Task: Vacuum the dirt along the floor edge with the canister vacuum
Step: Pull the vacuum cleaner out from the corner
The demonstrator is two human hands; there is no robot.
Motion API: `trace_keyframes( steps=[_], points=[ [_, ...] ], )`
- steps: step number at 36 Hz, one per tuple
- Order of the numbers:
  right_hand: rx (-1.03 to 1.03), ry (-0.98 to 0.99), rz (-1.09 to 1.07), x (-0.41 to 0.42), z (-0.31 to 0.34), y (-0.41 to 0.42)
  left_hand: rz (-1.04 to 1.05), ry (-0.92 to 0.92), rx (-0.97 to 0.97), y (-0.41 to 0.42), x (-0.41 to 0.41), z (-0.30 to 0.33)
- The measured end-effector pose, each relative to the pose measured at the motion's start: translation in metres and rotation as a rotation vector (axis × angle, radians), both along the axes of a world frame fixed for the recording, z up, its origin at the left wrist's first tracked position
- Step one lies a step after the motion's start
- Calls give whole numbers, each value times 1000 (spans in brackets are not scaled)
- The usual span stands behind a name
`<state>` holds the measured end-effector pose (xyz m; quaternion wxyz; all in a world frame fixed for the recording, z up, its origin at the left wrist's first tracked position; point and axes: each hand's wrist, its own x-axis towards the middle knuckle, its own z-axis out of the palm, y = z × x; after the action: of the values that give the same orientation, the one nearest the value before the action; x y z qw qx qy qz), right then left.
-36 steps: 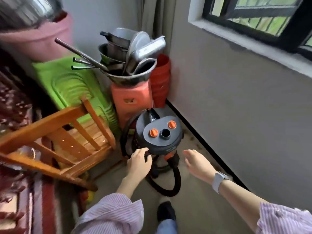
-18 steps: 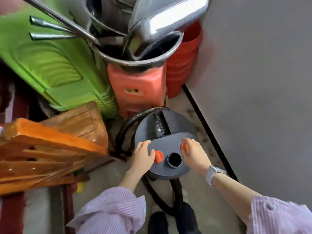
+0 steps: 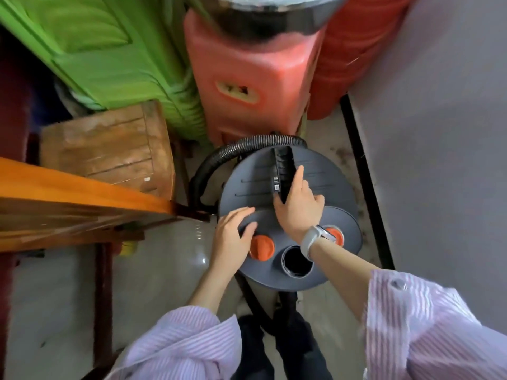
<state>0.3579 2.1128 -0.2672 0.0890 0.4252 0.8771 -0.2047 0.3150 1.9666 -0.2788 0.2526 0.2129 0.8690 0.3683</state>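
A: Where is the canister vacuum?

B: It stands on the floor at the middle of the view, seen from straight above. Its round grey lid faces up, with a black carry handle across the top, two orange knobs and an open round port near the person's side. The wall and its black skirting strip run just to the right of it.

A: What are the hands doing?

B: The right hand reaches over the lid, fingers curled around the near end of the handle, index finger lying straight along it. A pale watch sits on that wrist. The left hand rests on the lid's left rim with fingers relaxed and spread, the thumb beside the left orange knob; it grasps nothing.

A: And the hose?

B: A black ribbed hose curves around the far and left side of the canister.

A: What surrounds it?

B: An orange plastic stool stands just behind, green plastic chairs to the left of it, and a wooden chair at left. Dark specks of dirt lie on the floor between canister and skirting.
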Motion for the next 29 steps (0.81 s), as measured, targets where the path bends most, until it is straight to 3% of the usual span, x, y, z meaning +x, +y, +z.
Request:
trace_keyframes(
  steps=[14, 29],
  points=[
    [-60, 166, 33, 29, -5, -2, -58, 3, -13, -20, 28, 7],
    [-94, 43, 118, 114, 7, -14, -265, -63, -8, -49, 109, 4]
  ],
)
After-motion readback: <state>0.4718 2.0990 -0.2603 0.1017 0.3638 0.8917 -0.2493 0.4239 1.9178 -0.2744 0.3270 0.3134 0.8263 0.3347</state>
